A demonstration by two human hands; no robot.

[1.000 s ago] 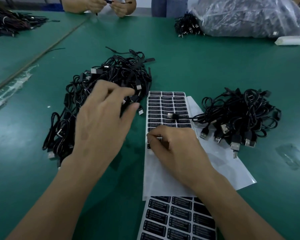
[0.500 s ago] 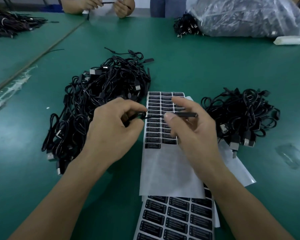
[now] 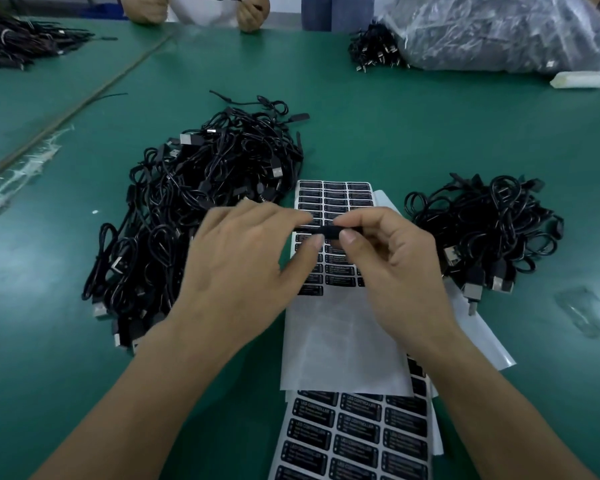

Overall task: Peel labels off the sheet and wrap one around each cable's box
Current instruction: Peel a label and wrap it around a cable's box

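Box [image 3: 326, 231] pinched at both ends, between left hand [image 3: 246, 268] and right hand [image 3: 392, 268], held in the air just above the label sheet [image 3: 336, 195]. Long axis roughly horizontal, left to right across the view, so both thumbs meet it from the near side and the forefingers from the far side. Left thumb and forefinger clamped on the left end, right thumb and forefinger on the right end; remaining fingers of both hands loosely curled, gripping nothing. Label on the box or not: can't tell, black on black and partly hidden by fingertips.

Judging by posture: mid-wrap, rolling or pressing a label round the short axis. Next move likely a twist about the long axis, so grip at both ends needs to hold while the middle stays bare for the label.

Cable off the box not traceable from here, lost behind the hands.

Unlabelled pile probably the big tangle [image 3: 194, 216] on the left, touching the left hand's far side. Smaller bundle [image 3: 485, 230] on the right, just beside the right hand, likely the done pile. Right hand nearer that bundle for drop-off, left hand nearer the tangle for the next pick.

Spare sheet [image 3: 357, 441] near edge, under the peeled backing [image 3: 343, 348]
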